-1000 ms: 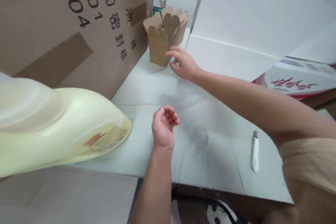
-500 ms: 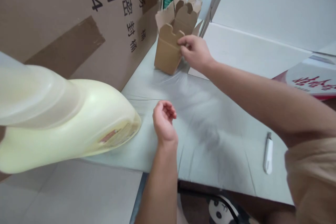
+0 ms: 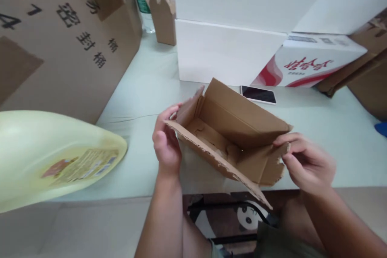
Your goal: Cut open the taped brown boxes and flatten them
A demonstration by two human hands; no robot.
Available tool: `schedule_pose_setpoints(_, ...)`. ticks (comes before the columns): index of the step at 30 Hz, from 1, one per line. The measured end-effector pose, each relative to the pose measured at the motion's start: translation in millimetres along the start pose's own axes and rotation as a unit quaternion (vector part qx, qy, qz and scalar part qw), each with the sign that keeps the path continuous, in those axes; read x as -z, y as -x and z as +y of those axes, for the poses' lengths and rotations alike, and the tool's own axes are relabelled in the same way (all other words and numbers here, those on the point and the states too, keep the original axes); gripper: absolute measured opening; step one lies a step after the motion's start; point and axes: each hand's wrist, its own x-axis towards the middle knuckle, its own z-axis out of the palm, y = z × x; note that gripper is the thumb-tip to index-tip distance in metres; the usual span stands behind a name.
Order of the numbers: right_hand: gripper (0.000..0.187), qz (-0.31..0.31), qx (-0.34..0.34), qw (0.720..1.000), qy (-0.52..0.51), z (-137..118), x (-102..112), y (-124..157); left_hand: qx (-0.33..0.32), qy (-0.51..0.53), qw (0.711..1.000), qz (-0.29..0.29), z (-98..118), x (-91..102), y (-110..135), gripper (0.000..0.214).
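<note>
Box [image 3: 236, 123], cardbd, open: L hand [image 3: 167, 143] cupped round one end, R hand [image 3: 313, 163] pinching torn flap [image 3: 272, 165].

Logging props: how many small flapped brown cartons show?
2: near carton, in left hand and right hand; far carton, beside the bottle, partly behind the white box, which may hide more.

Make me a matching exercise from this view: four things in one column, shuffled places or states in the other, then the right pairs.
Things
1. Smartphone
2. Open cardboard box
3. Pale yellow plastic jug
4. Clear plastic bottle with a green label

Places or states
A. Between the left hand and the right hand
B. At the back, beside the large printed carton
C. Lying dark screen up near the white box
D. Partly cut off at the picture's left edge

Pairs: 1-C, 2-A, 3-D, 4-B
</note>
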Motion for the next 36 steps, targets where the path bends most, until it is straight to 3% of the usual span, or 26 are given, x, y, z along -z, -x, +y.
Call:
schedule_pose_setpoints(2, 0.014, 0.020, -0.003, 1.000, 0.021, 9.7, 1.5, 9.5, -0.013, -0.023, 0.999, -0.042, -4.9, -11.2, 5.8, 0.044)
schedule_pose_setpoints(4, 0.015, 0.072, -0.035, 0.995, 0.059, 20.7, -3.1, 14.7, -0.035, -0.068, 0.996, -0.047, -10.8, -19.0, 7.6, 0.041)
schedule_pose_setpoints(7, 0.063, 0.157, -0.105, 0.981, 0.042, 33.1, -15.5, 19.7, -0.050, -0.125, 0.991, -0.024, -19.5, -25.8, 5.8, 0.040)
schedule_pose_setpoints(9, 0.086, 0.147, -0.145, 0.977, -0.049, 36.9, -22.8, 24.0, -0.060, -0.145, 0.988, -0.008, -23.7, -29.1, 5.2, 0.041)
schedule_pose_setpoints(10, 0.085, 0.127, -0.160, 0.974, -0.093, 37.7, -25.2, 26.7, -0.065, -0.153, 0.986, -0.003, -25.1, -30.8, 5.4, 0.041)
schedule_pose_setpoints(12, 0.066, 0.090, -0.168, 0.971, -0.146, 38.7, -26.3, 32.8, -0.070, -0.166, 0.984, -0.002, -26.9, -34.6, 6.9, 0.041)
schedule_pose_setpoints(15, 0.039, 0.078, -0.133, 0.976, -0.154, 40.7, -20.3, 40.6, -0.069, -0.172, 0.983, -0.012, -29.2, -39.9, 10.1, 0.038)
schedule_pose_setpoints(19, 0.036, 0.071, -0.101, 0.976, -0.178, 40.4, -6.9, 42.8, -0.053, -0.162, 0.985, -0.015, -35.6, -44.0, 15.4, 0.038)
schedule_pose_setpoints(26, 0.021, 0.072, -0.141, 0.968, -0.194, 25.6, 12.3, 36.4, 0.021, -0.180, 0.983, -0.027, -36.0, -56.9, 36.6, 0.047)
schedule_pose_setpoints(31, 0.015, 0.033, -0.109, 0.976, -0.186, 33.8, 29.3, 40.1, 0.021, -0.179, 0.983, -0.040, -34.6, -71.5, 50.2, 0.048)
schedule_pose_setpoints(36, 0.018, 0.046, -0.131, 0.970, -0.200, 44.0, 53.8, 49.6, 0.023, -0.179, 0.982, -0.053, -43.0, -89.3, 69.7, 0.046)
